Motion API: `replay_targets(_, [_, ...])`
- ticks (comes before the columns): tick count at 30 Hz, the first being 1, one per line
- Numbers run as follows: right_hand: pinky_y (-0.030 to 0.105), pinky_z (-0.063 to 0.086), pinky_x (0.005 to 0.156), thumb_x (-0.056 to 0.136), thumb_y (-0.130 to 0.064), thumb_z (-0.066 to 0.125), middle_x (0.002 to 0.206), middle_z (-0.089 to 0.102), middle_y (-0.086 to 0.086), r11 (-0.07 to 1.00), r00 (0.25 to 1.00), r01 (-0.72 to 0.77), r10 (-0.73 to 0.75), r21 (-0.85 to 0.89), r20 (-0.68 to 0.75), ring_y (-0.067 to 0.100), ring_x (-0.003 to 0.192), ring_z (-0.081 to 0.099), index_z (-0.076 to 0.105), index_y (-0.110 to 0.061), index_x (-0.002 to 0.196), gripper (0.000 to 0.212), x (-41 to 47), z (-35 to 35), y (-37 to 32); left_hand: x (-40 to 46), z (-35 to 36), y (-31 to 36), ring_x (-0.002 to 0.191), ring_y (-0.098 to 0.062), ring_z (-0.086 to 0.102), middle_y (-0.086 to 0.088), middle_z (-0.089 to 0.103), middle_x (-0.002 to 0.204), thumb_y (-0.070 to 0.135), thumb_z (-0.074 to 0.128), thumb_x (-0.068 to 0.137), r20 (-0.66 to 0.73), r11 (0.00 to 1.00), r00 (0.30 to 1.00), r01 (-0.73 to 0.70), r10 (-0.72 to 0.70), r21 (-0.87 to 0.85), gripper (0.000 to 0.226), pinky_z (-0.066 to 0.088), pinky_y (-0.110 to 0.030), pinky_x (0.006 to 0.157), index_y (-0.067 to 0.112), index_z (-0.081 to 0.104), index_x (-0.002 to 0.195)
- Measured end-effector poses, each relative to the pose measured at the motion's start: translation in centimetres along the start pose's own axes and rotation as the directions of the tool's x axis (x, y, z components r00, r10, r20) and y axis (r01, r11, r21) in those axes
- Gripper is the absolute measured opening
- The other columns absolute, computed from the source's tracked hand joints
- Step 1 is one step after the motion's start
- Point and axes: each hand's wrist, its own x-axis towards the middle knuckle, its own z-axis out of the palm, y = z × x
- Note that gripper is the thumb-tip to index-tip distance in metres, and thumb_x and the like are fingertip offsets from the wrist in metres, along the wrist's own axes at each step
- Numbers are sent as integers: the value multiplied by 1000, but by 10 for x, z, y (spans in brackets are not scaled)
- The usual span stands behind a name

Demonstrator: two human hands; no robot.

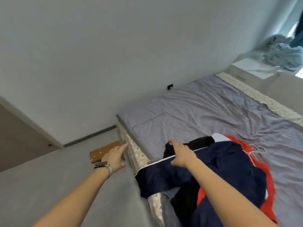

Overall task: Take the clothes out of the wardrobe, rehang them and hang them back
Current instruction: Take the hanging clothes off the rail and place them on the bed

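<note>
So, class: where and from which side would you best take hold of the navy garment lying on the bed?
Probably grip the navy garment along its white-piped edge, coming from the bed's near side: that edge lies straight and exposed at the mattress edge, just under the right hand.

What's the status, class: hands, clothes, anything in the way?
Left hand open, off the bed's edge, holding nothing. Right hand open over the navy garment. Clothes heaped on the bed, red garment beneath. Nothing blocking.
</note>
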Motion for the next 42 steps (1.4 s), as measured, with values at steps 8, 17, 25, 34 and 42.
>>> replay_targets(8, [41, 46, 95, 74, -29, 70, 133, 46, 12, 798, 821, 562, -507, -217, 263, 34, 120, 47, 25, -22, 142, 82, -2, 97, -314, -255, -33, -239, 129, -24, 43, -12, 43, 141, 28, 76, 77, -19, 799, 828, 535, -561, -275, 93, 33, -27, 102, 18, 18, 149])
replay_targets(17, [37, 44, 92, 80, -22, 68, 140, 43, 9, 307, 321, 944, -784, -117, 531, 31, 124, 44, 23, -26, 146, 80, -124, 244, -596, -503, 9, -362, 116, -20, 55, -5, 57, 127, 45, 70, 78, 11, 390, 446, 792, -895, -469, 79, 45, -28, 94, 20, 33, 143])
replay_targets(25, [38, 49, 93, 86, -22, 57, 129, 54, 11, -55, 29, 995, -656, -87, 754, 33, 114, 56, 26, -29, 142, 65, -186, 327, -681, -595, 42, -377, 125, -22, 48, -6, 47, 140, 39, 66, 83, 105, 112, 218, 789, -970, -604, 77, 39, -27, 97, 18, 27, 147])
replay_targets(34, [31, 47, 80, 85, -25, 55, 120, 61, 11, -97, -137, 991, -667, 96, 732, 31, 104, 60, 35, -25, 137, 56, -278, 408, -769, -710, 62, -378, 119, -21, 50, -3, 50, 133, 49, 64, 79, 112, -157, -110, 659, -988, -735, 74, 42, -32, 97, 31, 32, 144])
replay_targets(42, [29, 48, 79, 82, -20, 62, 120, 62, -1, -168, -246, 969, -600, 181, 761, 19, 101, 61, 45, -21, 135, 56, -397, 508, -844, -836, 134, -377, 118, -16, 51, -6, 49, 134, 33, 66, 85, 240, -308, -196, 511, -951, -803, 75, 35, -14, 91, 22, 25, 147])
